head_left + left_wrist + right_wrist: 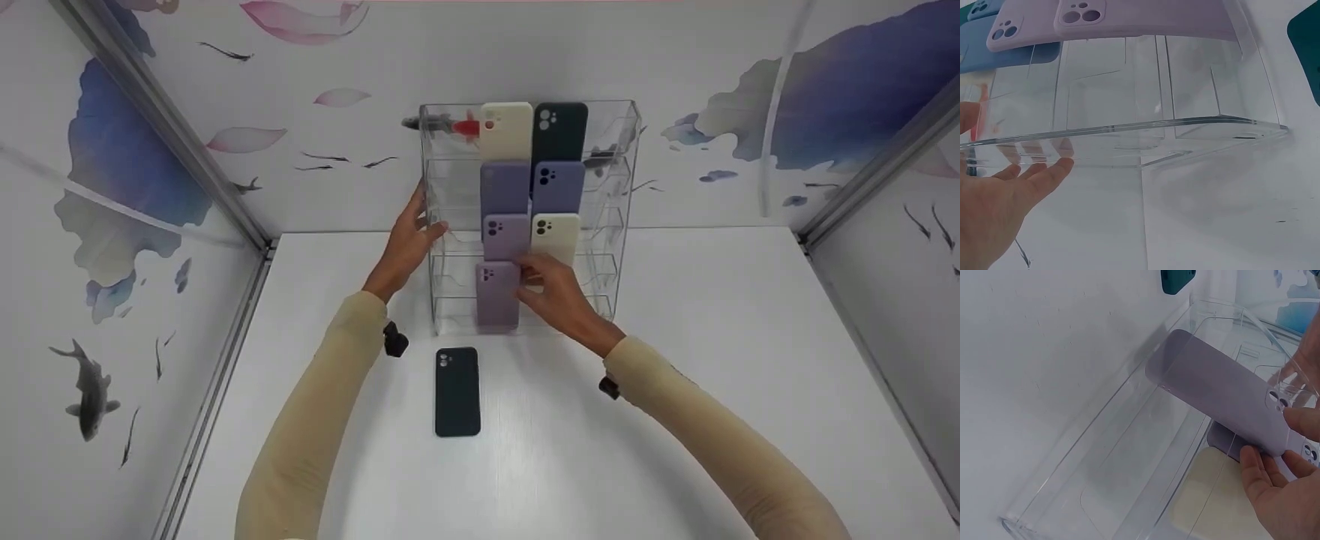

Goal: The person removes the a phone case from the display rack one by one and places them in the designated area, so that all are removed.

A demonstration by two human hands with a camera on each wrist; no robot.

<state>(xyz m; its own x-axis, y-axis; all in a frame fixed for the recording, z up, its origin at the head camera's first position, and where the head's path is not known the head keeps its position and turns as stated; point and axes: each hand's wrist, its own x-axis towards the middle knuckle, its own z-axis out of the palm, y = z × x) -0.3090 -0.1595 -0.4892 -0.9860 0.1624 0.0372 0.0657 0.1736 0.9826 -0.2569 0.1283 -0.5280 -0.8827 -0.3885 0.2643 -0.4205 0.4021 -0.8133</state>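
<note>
A clear acrylic display rack [600, 285] with stepped tiers stands on the table. My left hand [409, 244] holds its left side panel, thumb at the inner side and fingertips against the outer face in the left wrist view. My right hand [559, 292] pinches the upper right edge of a light purple phone case [497, 300] on the lowest tier; the right wrist view shows that phone case [1219, 394] leaning, thumb near its camera holes. Behind it stand another purple case [504, 234] and a cream case [556, 232], partly covered by the right hand.
A dark green phone case [457, 394] lies flat in front of the rack. Higher tiers hold two blue-purple cases, one left [504, 186] and one right [559, 184], a cream case [506, 135] and a dark green case [561, 135]. A printed wall [360, 187] rises behind.
</note>
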